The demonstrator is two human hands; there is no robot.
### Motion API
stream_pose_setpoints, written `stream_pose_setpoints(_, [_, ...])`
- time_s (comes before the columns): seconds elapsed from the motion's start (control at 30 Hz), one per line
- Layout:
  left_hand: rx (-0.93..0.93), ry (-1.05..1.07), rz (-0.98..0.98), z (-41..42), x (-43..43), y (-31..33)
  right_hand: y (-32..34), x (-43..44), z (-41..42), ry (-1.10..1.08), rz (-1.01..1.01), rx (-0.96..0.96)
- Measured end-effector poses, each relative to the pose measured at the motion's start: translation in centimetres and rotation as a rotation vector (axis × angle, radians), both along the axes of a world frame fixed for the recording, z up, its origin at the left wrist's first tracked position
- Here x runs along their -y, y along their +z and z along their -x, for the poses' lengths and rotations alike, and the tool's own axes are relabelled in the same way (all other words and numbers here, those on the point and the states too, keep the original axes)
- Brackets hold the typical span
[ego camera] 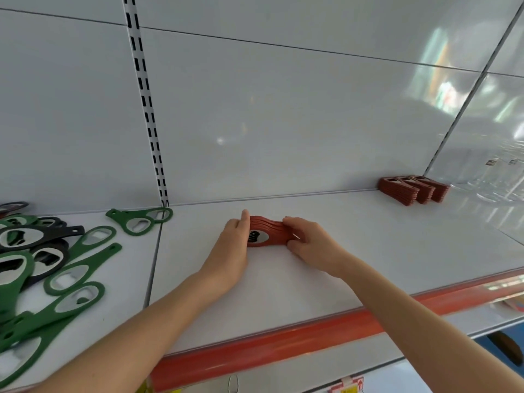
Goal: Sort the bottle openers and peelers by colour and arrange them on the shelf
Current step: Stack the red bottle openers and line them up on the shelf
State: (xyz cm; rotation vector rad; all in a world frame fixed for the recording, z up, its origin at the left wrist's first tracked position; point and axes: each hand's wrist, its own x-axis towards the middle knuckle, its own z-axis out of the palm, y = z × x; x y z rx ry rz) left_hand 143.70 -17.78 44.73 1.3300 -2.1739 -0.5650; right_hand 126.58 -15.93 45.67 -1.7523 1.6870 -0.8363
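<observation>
Shelf (354, 251): white, red strip along the front lip. Landmark: the slotted upright (147, 109) on the back panel.

Left of the upright: a loose heap of green and black bottle openers (56, 265), overlapping, unsorted. One green opener lies at the upright's foot.

Far right of the upright, against the back panel: three red rows (414, 190), openers packed on edge, touching one another.

Right of the upright, between it and the red rows but closer to the upright: the red stack (268, 232), a bundle of red openers standing on edge on the shelf. Its long axis runs left to right, about parallel to the front lip. A metal opening faces the camera.

Hands, one at each end of the stack. Left hand (229, 251) holds the end toward the upright, thumb over the top edge, fingers against the near face; their curl is not clear. Right hand (309, 242) grips the far end, fingers curled round it.

Judgement: the stack is being squared. The red rows lie to the right and back, well apart, and the right hand is nearer to them. No peelers made out.
</observation>
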Motion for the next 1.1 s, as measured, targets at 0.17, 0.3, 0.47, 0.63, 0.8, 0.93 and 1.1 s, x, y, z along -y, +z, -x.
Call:
stream_pose_setpoints(0.17, [-0.190, 0.022, 0.157, 1.5, 0.8, 2.7, 2.0, -0.3, 2.9, 0.057, -0.055, 0.058])
stream_pose_setpoints(0.3, [-0.354, 0.007, 0.098, 5.4, 2.2, 4.5, 3.7, -0.6, 6.9, 0.005, -0.059, 0.119])
stream_pose_setpoints(0.47, [-0.519, -0.021, -0.145, 12.0, 3.6, 4.3, 5.3, -1.0, 13.0, -0.071, -0.100, 0.026])
stream_pose_setpoints(0.63, [-0.466, -0.065, -0.326, 16.7, 4.4, 2.8, 4.1, -1.3, 17.0, -0.059, -0.171, -0.195])
stream_pose_setpoints(0.8, [-0.298, -0.032, -0.253, 17.9, 5.0, 1.9, 2.6, -1.3, 18.4, 0.009, -0.040, -0.341])
stream_pose_setpoints(0.93, [-0.256, -0.011, -0.209, 18.1, 5.3, 1.7, 1.9, -1.0, 18.6, 0.031, 0.041, -0.391])
stream_pose_setpoints(1.1, [-0.255, 0.007, -0.220, 18.4, 5.4, 1.4, 1.6, -0.6, 19.2, 0.049, 0.079, -0.443])
